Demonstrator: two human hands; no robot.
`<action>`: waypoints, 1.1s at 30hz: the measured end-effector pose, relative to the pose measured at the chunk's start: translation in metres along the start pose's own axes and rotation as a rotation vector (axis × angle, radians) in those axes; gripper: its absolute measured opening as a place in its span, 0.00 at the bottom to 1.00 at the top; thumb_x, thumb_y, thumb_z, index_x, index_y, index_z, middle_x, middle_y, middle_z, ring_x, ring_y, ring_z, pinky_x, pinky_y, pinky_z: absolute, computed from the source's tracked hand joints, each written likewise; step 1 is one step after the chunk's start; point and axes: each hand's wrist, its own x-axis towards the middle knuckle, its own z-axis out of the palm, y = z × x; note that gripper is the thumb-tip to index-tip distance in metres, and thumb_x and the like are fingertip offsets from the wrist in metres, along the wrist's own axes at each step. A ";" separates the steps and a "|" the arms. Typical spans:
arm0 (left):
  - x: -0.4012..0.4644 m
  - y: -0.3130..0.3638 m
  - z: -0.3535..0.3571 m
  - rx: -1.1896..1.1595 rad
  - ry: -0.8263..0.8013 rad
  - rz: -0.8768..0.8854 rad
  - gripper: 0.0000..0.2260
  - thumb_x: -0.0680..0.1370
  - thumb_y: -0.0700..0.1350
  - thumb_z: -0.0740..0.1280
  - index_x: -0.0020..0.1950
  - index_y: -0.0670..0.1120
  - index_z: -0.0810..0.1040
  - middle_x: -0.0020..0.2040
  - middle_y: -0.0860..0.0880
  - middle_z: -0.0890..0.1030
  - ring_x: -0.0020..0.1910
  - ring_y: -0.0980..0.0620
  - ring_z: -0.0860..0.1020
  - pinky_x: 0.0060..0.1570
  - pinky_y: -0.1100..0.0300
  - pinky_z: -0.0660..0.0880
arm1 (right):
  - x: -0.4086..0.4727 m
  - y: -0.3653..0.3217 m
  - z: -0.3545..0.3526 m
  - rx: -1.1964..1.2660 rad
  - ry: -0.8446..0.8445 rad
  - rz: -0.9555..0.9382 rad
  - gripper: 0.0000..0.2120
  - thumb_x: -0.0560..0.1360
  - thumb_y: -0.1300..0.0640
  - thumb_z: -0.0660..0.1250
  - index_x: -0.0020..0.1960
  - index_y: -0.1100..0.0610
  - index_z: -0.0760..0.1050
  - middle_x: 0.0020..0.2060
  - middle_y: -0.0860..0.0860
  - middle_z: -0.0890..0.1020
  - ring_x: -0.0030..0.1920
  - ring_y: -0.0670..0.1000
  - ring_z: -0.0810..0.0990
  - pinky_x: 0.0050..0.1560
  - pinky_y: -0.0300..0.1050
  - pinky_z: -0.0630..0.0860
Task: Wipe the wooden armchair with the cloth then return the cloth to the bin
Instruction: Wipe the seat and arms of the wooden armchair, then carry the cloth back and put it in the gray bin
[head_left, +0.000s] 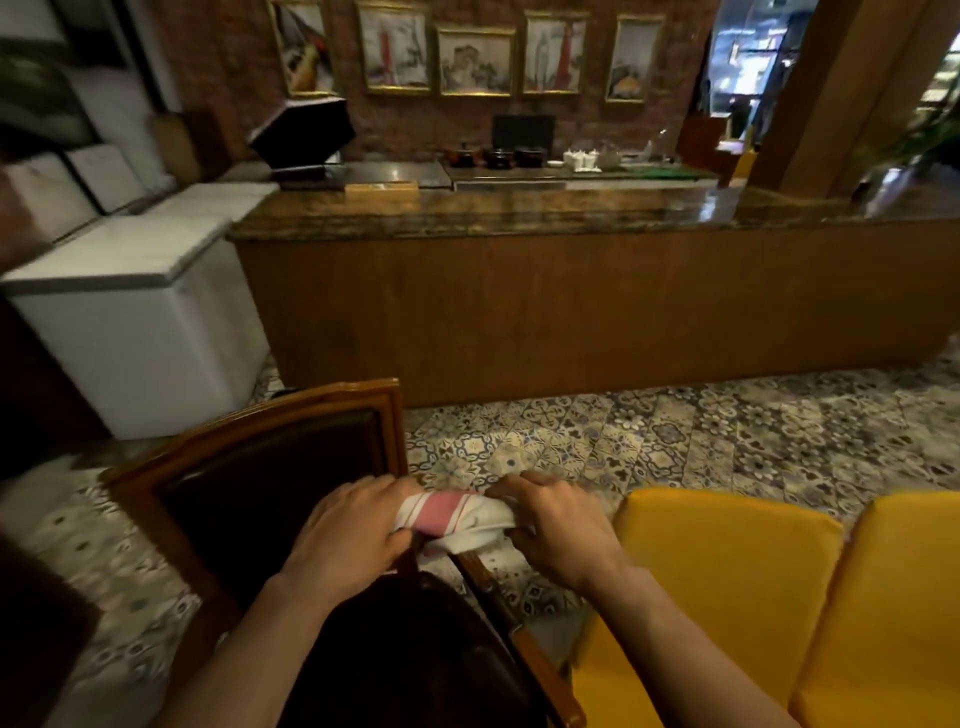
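Note:
The wooden armchair (260, 441) stands low in the view, with a brown frame and dark upholstery. A white cloth (457, 519) with a pink band and thin red stripes is bunched over the right corner of the chair, where the back meets the armrest. My left hand (348, 530) grips the cloth's left end and my right hand (550, 519) grips its right end. The cloth is pulled between both hands. No bin is in view.
Two yellow cushioned seats (727, 597) sit close on the right of the armchair. A long wooden counter (571, 312) with a dark stone top runs across ahead. A white chest unit (130, 332) stands at the left. Patterned tile floor (727, 441) lies between.

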 end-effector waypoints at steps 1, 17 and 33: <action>-0.008 -0.001 -0.003 0.002 0.006 -0.031 0.20 0.76 0.51 0.70 0.67 0.59 0.73 0.57 0.57 0.80 0.58 0.53 0.78 0.56 0.56 0.73 | 0.003 -0.004 0.000 0.013 -0.016 -0.030 0.18 0.75 0.51 0.69 0.63 0.42 0.72 0.56 0.46 0.81 0.52 0.54 0.82 0.43 0.52 0.79; -0.215 -0.094 -0.099 0.122 0.104 -0.576 0.20 0.75 0.51 0.72 0.66 0.57 0.74 0.58 0.55 0.81 0.57 0.52 0.79 0.53 0.54 0.76 | 0.056 -0.223 0.031 0.113 -0.126 -0.548 0.20 0.76 0.51 0.70 0.65 0.39 0.71 0.59 0.44 0.78 0.57 0.51 0.80 0.51 0.52 0.79; -0.634 -0.160 -0.220 0.215 0.325 -1.161 0.17 0.76 0.52 0.69 0.64 0.55 0.77 0.59 0.52 0.81 0.59 0.48 0.79 0.55 0.51 0.74 | -0.068 -0.654 0.072 0.167 -0.218 -1.154 0.22 0.75 0.53 0.70 0.66 0.39 0.70 0.60 0.45 0.78 0.59 0.55 0.79 0.55 0.56 0.78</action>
